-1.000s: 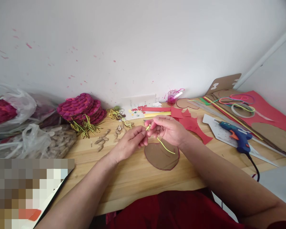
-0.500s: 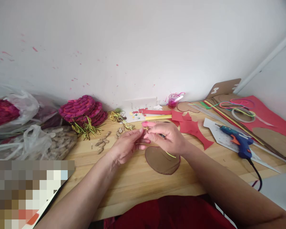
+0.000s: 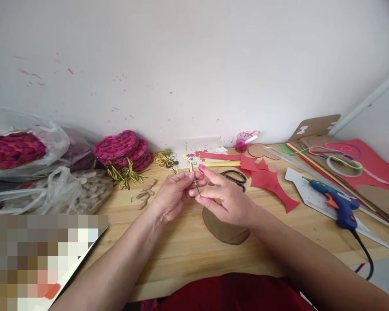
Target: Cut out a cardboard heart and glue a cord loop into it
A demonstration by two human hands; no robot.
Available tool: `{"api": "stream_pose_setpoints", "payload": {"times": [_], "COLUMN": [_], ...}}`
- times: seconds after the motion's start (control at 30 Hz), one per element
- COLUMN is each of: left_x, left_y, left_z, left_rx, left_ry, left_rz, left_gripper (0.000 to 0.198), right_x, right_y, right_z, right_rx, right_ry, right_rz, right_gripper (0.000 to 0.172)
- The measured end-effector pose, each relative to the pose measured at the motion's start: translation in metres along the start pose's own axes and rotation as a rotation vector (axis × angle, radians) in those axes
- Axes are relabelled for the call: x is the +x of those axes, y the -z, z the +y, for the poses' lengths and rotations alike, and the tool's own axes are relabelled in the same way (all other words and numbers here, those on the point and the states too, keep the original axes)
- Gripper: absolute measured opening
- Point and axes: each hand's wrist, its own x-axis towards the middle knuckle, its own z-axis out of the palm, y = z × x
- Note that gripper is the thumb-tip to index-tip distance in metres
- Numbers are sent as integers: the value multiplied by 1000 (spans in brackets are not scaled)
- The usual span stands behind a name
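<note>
My left hand (image 3: 176,192) pinches a thin yellow-green and dark cord (image 3: 191,166) between thumb and forefinger, a short loop sticking up above the fingertips. Just to its right, my right hand (image 3: 225,196) has its thumb and middle finger at the cord's lower dark end, its forefinger raised. Below both hands a brown cardboard piece (image 3: 227,226) lies flat on the wooden table (image 3: 168,263). Black-handled scissors (image 3: 235,176) lie behind my right hand, their blades hidden.
Purple braided discs (image 3: 116,147), a peanut bag (image 3: 94,192) and loose peanuts (image 3: 145,194) are on the left. Red paper scraps (image 3: 274,183), a blue glue gun (image 3: 337,203) with its cord and coloured strips (image 3: 327,175) occupy the right. A pink-stained cup (image 3: 243,140) stands by the wall.
My right hand has opened somewhat and shifted down the cord. A cord loop now shows above my left fingertips, and the scissors' handles have come into view. The whole view has shifted slightly.
</note>
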Motion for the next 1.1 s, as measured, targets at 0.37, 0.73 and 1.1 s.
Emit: {"api": "stream_pose_setpoints", "payload": {"times": [0.37,0.73,1.1], "left_x": [-4,-2,-5], "left_y": [-3,0,-1], "left_z": [2,8,10], "left_rx": [6,155,318], "left_ry": [-88,-243,-302], "left_rz": [11,104,59], "left_gripper": [28,36,38], "right_x": [4,-2,-2], "right_y": [5,57,46], "right_z": [0,43,41], "right_rx": [-40,-499,-678], "right_ry": [23,-738,-679], "right_rz": [-242,-247,-243], "right_gripper": [27,11,3]}}
